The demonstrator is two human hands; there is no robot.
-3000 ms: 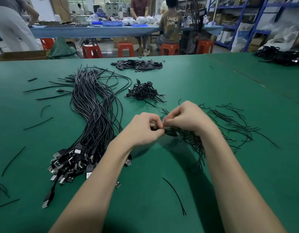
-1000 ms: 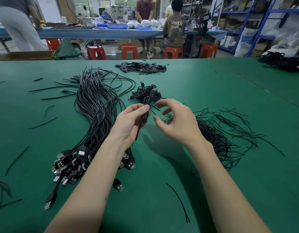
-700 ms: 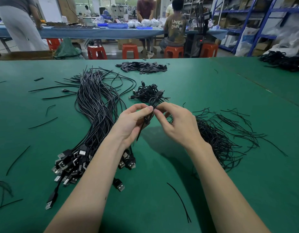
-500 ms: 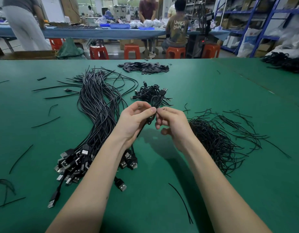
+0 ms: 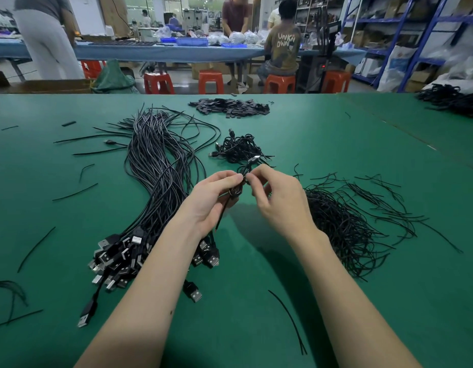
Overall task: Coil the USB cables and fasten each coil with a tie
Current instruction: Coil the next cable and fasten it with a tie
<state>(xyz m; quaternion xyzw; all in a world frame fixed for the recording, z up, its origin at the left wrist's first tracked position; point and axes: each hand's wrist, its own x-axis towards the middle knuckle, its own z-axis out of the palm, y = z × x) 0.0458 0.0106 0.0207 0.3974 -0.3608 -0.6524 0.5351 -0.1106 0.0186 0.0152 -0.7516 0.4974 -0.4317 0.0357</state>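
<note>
Two hands, left hand (image 5: 211, 197) and right hand (image 5: 280, 200), pinching half-hidden coiled cable (image 5: 239, 185), tie indistinct

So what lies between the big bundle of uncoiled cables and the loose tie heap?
In the head view, both hands, left hand and right hand, pinching a coiled cable, above bare green mat.

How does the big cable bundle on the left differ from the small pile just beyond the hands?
The uncoiled cable bundle is long, large and laid out straight, with its USB plugs fanned at the near end. The coiled cable pile is small and compact, its cables wound into tight loops. Both are black and lie on the green table.
</note>
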